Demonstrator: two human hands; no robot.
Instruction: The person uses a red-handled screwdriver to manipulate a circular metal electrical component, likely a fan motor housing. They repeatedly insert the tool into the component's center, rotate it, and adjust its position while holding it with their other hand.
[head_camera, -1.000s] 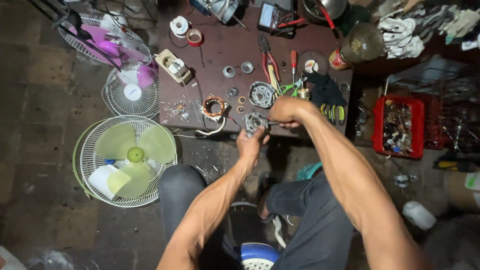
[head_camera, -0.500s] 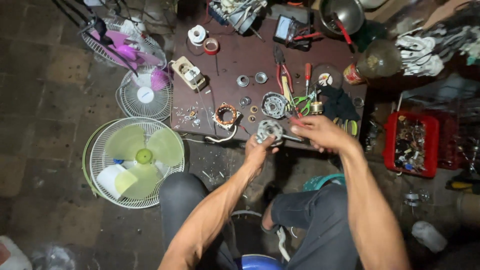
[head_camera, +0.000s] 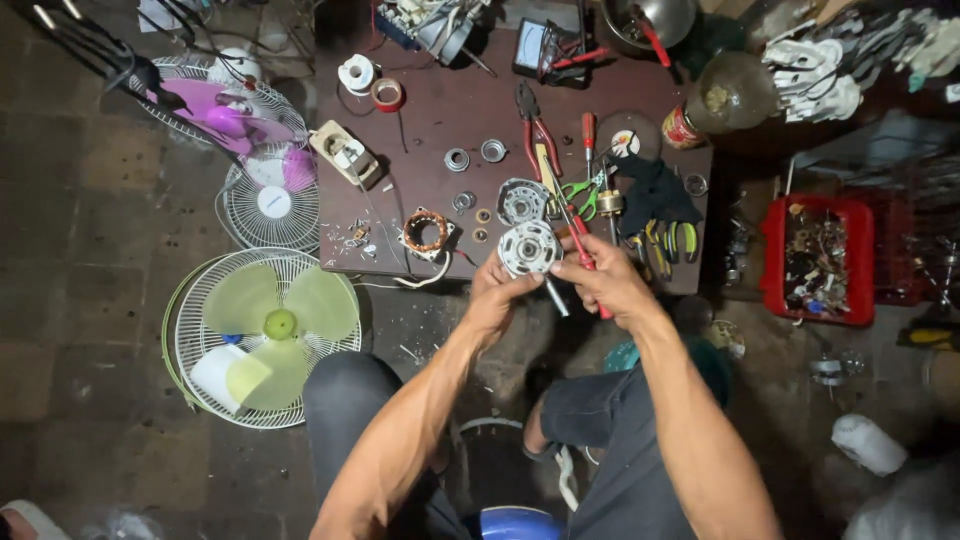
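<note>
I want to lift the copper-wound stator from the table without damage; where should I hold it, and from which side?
Take the stator by its outer metal ring, coming from above with fingers on opposite sides. It lies flat on the table with the copper windings inside the ring, so an outside grip probably spares them. Mind the white wire trailing toward the table's near edge.

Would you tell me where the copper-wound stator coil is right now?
The copper-wound stator coil lies on the dark table near its front edge, just left of the round motor housing.
</note>
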